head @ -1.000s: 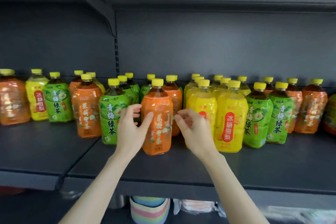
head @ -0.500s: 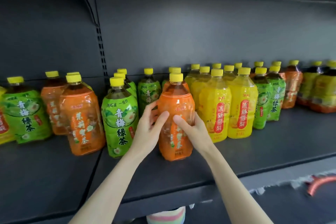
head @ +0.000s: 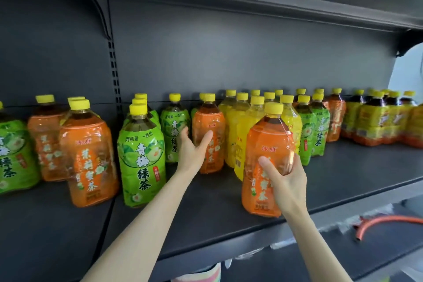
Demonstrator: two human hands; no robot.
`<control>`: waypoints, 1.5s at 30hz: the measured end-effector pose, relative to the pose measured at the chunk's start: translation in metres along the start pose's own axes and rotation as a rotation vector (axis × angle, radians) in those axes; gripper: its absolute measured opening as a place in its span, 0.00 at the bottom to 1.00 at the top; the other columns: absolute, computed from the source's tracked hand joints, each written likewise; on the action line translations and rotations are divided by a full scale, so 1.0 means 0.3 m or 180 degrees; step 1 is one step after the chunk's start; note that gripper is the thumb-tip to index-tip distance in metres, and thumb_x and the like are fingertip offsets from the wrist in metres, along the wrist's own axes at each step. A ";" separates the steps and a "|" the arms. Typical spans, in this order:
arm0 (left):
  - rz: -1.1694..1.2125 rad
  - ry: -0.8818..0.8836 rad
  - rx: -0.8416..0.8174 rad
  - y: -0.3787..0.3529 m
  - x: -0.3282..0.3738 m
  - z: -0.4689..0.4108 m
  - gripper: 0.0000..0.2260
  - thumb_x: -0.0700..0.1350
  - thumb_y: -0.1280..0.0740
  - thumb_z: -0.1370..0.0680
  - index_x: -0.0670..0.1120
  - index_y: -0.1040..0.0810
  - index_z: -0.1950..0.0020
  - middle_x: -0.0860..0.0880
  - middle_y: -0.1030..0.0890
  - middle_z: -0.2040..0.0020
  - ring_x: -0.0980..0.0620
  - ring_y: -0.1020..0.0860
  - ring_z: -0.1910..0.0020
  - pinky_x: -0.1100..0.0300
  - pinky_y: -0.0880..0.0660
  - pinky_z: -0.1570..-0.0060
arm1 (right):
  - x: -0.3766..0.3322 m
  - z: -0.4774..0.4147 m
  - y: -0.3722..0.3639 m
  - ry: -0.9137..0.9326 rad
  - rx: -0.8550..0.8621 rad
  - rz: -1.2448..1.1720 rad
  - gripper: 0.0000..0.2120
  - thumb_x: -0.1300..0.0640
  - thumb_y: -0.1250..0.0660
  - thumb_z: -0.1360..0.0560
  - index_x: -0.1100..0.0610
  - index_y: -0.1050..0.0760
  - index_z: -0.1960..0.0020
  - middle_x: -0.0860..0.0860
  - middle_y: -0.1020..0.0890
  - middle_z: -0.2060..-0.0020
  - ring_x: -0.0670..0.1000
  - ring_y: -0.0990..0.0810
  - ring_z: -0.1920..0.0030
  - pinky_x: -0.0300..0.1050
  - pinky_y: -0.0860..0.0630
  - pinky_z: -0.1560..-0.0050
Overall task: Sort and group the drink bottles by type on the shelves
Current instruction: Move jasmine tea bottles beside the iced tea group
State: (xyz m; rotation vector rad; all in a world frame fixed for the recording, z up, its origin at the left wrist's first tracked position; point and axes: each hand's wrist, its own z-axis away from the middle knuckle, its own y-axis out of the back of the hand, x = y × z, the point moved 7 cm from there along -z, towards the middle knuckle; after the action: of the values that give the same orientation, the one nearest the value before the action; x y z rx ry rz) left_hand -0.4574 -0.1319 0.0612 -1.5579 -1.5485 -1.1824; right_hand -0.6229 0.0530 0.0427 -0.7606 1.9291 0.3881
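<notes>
While the sort is only part done, the shelf (head: pixel 206 204) reads left to right: a green bottle (head: pixel 13 155) at the edge, an orange pair (head: pixel 89 155), then the green file (head: pixel 142 158), bottles lined front to back.

Next is the left hand (head: pixel 192 153). Its grip is wide open and holds nothing, with the thumb in front of the rear orange bottle (head: pixel 209 121) and the fingers at its left side, by another green one (head: pixel 175 126). Contact can't be confirmed. That bottle stands upright, long axis vertical, just ahead of the palm and slightly right.

Behind and right of it sits a block of yellow bottles (head: pixel 231 135). In front of those, near the shelf lip, the right hand (head: pixel 288 181) has its grip wrapped round the lower half of the front orange bottle (head: pixel 267 139), thumb across the label, fingers round the right side. The bottle is near upright; whether its base is on the shelf or just off isn't clear.

Further right are more green bottles (head: pixel 318 130), a lone orange bottle (head: pixel 335 117), and wrapped packs (head: pixel 377 123) at the end.

Likely step: collect both stray oranges. The key relation is that the orange pair lies left of both hands, with the green file between. The left hand is nearer the rear bottle. The right hand's bottle has the longer trip and probably has to pass in front of the green file. Risk: clipping a neighbour.
</notes>
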 end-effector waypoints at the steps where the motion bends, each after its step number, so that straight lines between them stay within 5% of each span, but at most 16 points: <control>1: 0.0024 0.0034 0.0026 -0.006 -0.004 -0.016 0.38 0.57 0.31 0.27 0.44 0.46 0.25 0.45 0.38 0.27 0.47 0.37 0.29 0.52 0.37 0.33 | -0.003 -0.003 0.004 0.0011 0.0049 0.0035 0.31 0.33 0.28 0.46 0.44 0.28 0.47 0.45 0.17 0.52 0.47 0.17 0.53 0.51 0.19 0.51; 5: 0.0029 0.0176 0.0029 -0.035 -0.029 -0.061 0.42 0.58 0.29 0.30 0.43 0.47 0.25 0.43 0.35 0.28 0.44 0.35 0.30 0.47 0.35 0.32 | -0.004 -0.020 0.003 -0.0003 0.0138 0.0030 0.28 0.33 0.28 0.46 0.42 0.29 0.51 0.43 0.18 0.54 0.45 0.17 0.54 0.45 0.20 0.54; 13: -0.0619 -0.0087 -0.0011 -0.007 -0.015 -0.015 0.34 0.58 0.29 0.30 0.43 0.36 0.31 0.41 0.34 0.35 0.41 0.31 0.36 0.50 0.32 0.40 | -0.002 -0.022 0.000 0.0043 0.0120 -0.0032 0.22 0.42 0.25 0.40 0.42 0.29 0.50 0.42 0.17 0.54 0.41 0.17 0.56 0.40 0.22 0.57; 16: -0.0130 -0.0179 -0.0180 0.011 0.009 0.087 0.35 0.58 0.30 0.29 0.44 0.40 0.30 0.44 0.32 0.35 0.46 0.29 0.37 0.53 0.30 0.41 | -0.002 -0.018 0.004 0.0015 0.0116 -0.0056 0.22 0.42 0.25 0.40 0.43 0.29 0.50 0.43 0.18 0.54 0.43 0.17 0.55 0.41 0.21 0.55; 21: 0.0615 -0.0320 -0.0324 0.036 0.084 0.270 0.30 0.56 0.34 0.29 0.48 0.39 0.31 0.54 0.24 0.44 0.60 0.22 0.50 0.70 0.26 0.57 | -0.015 0.008 0.015 -0.0020 0.0064 -0.0138 0.30 0.35 0.27 0.44 0.44 0.27 0.46 0.44 0.16 0.54 0.42 0.17 0.55 0.43 0.19 0.54; 25: 0.0910 -0.0441 -0.0384 0.012 0.188 0.359 0.26 0.58 0.36 0.31 0.52 0.36 0.35 0.55 0.22 0.46 0.64 0.20 0.52 0.70 0.24 0.60 | -0.042 0.032 0.070 -0.0048 0.0024 -0.0193 0.31 0.34 0.28 0.42 0.51 0.24 0.45 0.47 0.15 0.55 0.46 0.16 0.55 0.49 0.19 0.52; 33: 0.1185 -0.0485 -0.0552 -0.264 0.369 0.559 0.17 0.61 0.38 0.26 0.57 0.29 0.41 0.56 0.19 0.47 0.59 0.20 0.48 0.57 0.25 0.49 | -0.068 0.025 0.485 -0.0092 0.0293 -0.0170 0.31 0.33 0.30 0.42 0.53 0.24 0.47 0.50 0.15 0.56 0.48 0.15 0.56 0.47 0.19 0.56; 41: 0.1290 -0.0186 -0.0865 -0.817 0.450 0.864 0.16 0.65 0.39 0.29 0.59 0.26 0.47 0.56 0.17 0.52 0.57 0.18 0.53 0.50 0.22 0.50 | -0.025 -0.015 1.113 -0.0188 0.0510 0.0220 0.33 0.31 0.32 0.44 0.53 0.23 0.50 0.51 0.15 0.59 0.49 0.15 0.60 0.43 0.21 0.61; 45: 0.1249 -0.0161 -0.0932 -1.027 0.517 0.861 0.18 0.67 0.39 0.30 0.58 0.26 0.48 0.56 0.17 0.53 0.57 0.18 0.53 0.49 0.22 0.48 | -0.010 -0.136 1.298 -0.0175 0.0614 0.0250 0.32 0.30 0.32 0.44 0.52 0.23 0.50 0.51 0.15 0.59 0.51 0.15 0.58 0.53 0.18 0.55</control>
State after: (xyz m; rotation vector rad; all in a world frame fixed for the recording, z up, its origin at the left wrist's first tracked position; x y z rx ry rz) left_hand -0.7344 0.1982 0.0530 -1.9852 -1.0607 -1.1830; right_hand -0.9056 0.3239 0.0427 -0.5446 1.9164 0.2629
